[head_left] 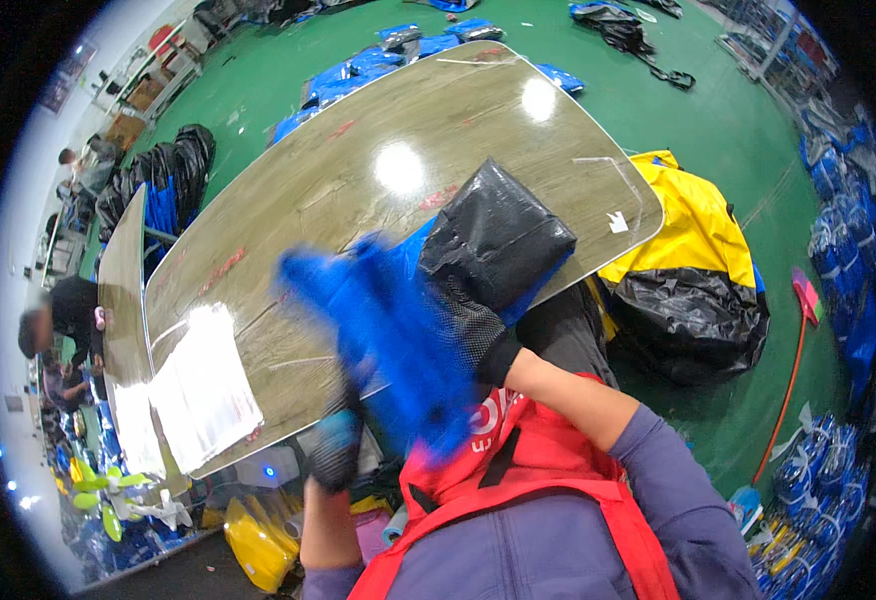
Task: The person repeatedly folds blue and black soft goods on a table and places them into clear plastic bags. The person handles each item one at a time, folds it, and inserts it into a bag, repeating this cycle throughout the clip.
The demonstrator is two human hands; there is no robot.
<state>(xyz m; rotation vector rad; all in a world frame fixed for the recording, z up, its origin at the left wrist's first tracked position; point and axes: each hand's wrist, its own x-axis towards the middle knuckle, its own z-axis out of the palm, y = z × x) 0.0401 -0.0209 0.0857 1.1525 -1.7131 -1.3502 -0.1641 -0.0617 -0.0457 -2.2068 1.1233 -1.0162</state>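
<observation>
A folded piece of blue and black sheeting spans my two hands over the table's near edge. Its blue part (393, 345) is smeared by motion, while its shiny black end (498, 235) shows sharply above the wood-look table (308, 215). My right hand (478, 335), in a dark mesh glove, is closed against the sheeting, with its fingertips hidden. At the blue part's left side is my left hand (336, 445), gloved too and blurred, so its fingers are unclear.
Clear plastic bags (203, 400) lie on the table's left end. A yellow and black bundle (693, 270) sits on the green floor to the right, near a red-handled broom (793, 370). Wrapped blue packs (358, 72) lie beyond the table. Another person (68, 315) is at left.
</observation>
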